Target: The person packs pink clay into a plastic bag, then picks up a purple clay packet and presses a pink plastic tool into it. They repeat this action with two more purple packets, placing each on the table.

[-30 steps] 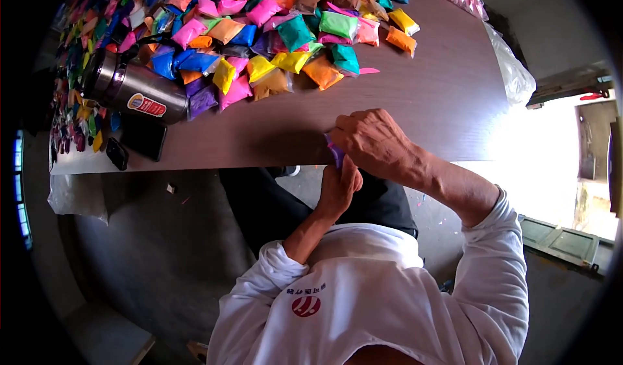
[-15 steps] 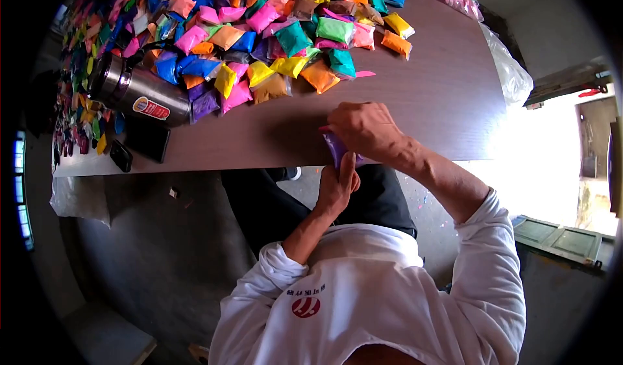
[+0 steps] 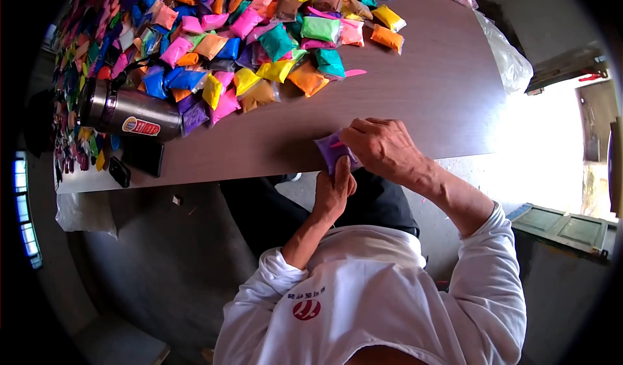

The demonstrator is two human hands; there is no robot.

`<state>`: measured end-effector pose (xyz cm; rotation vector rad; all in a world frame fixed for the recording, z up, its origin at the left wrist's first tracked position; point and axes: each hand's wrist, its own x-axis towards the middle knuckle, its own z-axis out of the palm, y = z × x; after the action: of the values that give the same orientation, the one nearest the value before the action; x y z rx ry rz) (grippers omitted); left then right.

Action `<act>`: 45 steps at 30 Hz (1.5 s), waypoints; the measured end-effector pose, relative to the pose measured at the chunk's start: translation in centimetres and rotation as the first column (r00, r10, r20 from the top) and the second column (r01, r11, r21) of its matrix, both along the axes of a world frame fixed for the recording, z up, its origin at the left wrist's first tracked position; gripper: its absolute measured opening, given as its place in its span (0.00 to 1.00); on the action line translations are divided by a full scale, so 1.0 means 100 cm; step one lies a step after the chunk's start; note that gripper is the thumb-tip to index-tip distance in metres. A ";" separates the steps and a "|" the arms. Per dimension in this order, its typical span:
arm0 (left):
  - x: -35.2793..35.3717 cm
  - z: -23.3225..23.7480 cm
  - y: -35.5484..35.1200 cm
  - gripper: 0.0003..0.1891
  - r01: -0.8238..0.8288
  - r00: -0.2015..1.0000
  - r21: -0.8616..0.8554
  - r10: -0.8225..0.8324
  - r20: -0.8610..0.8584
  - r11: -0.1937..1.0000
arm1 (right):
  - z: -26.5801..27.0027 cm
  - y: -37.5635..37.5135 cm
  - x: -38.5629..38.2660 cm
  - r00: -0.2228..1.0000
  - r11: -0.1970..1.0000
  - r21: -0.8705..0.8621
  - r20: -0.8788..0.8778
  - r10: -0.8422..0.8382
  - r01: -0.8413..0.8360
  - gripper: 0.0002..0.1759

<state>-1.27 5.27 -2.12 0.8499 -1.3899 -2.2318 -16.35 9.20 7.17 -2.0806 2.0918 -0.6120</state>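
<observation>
My left hand [image 3: 333, 195] is closed on a small purple packet [image 3: 328, 152], its thumb laid on the packet's near side. The packet is held at the table's front edge, above my lap. Over the packet's right part, my right hand [image 3: 384, 145] is closed, with its fingertips bent down. A thin pink strip [image 3: 336, 145] pokes out beside those fingertips and lies across the purple film. The right fingers hide the rest of the strip and the packet's right end.
A heap of colourful packets [image 3: 276, 40] covers the table's far left. A steel flask [image 3: 139, 115] lies beside it, near a dark phone [image 3: 144, 156] and a small black object [image 3: 119, 171]. Another pink strip [image 3: 355, 73] rests by the heap. A clear plastic bag [image 3: 509, 60] hangs at the right edge.
My right hand has moved slightly right and down, with the pink strip moving alongside. More of the purple packet's face now shows. The whole view has tilted a little.
</observation>
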 end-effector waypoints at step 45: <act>0.028 0.017 -0.012 0.33 0.009 0.999 0.009 -0.009 0.036 1.000 | -0.037 -0.027 -0.089 0.776 0.640 -0.614 -0.071 -0.627 0.461 0.08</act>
<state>1.52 4.10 -0.43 0.8923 -1.4032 -2.2417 -25.30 6.53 3.43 -1.7898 3.0747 -1.2216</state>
